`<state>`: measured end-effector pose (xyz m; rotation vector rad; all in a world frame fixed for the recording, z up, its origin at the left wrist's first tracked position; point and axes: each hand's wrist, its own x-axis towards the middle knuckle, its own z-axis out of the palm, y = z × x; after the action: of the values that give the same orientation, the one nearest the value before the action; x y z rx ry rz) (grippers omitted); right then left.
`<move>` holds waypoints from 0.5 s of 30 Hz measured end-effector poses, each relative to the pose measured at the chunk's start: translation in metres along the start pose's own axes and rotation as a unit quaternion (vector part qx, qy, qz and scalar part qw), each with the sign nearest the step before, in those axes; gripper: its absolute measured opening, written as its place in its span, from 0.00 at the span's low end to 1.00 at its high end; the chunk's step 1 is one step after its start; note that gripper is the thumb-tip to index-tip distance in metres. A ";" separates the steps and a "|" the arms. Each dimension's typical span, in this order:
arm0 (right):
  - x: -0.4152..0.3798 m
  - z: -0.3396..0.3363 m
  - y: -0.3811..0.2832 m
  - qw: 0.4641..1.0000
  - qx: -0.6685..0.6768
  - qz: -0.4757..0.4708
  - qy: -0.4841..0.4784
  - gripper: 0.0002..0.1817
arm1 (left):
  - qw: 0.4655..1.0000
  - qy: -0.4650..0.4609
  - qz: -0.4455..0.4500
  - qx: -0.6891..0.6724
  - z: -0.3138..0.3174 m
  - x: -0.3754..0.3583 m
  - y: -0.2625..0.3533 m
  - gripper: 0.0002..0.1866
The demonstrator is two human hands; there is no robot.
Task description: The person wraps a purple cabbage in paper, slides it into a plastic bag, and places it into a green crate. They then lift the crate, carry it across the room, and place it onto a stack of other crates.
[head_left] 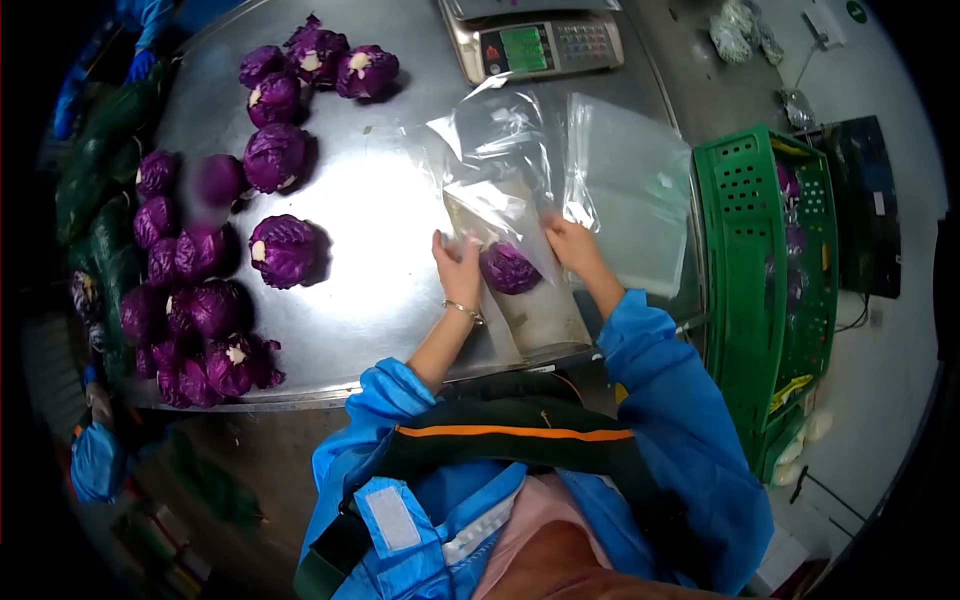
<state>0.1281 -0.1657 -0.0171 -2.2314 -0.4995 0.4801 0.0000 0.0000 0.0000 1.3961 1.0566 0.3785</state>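
Note:
In front of me a red cabbage [510,268] sits at the near end of a clear plastic bag [497,135], whose film rises beyond it. My left hand [457,272] is at the bag's left side, thumb and fingers pinching the film; a bracelet circles that wrist. On the other side, my right hand [574,246] grips the bag's right edge with bent fingers. Under the cabbage lies a beige board or sheet [545,318]. A stack of flat clear bags [630,190] is just right of my right hand.
Several loose red cabbages [283,250] spread over the left of the metal table [370,330]. A digital scale [545,45] stands at the back. Green crates [740,270] with wrapped produce are at the right. Dark green gourds [100,180] line the left edge, near another person's blue sleeve [145,20].

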 end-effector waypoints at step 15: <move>-0.117 -0.015 0.008 0.998 -0.024 -0.017 -0.063 0.10 | 0.914 -0.162 0.252 0.272 -0.072 -0.081 -0.040 0.10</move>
<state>0.0375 -0.2372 0.0069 -2.2444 -0.6199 0.5989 -0.1117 -0.0262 0.0057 2.1597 0.5240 0.2103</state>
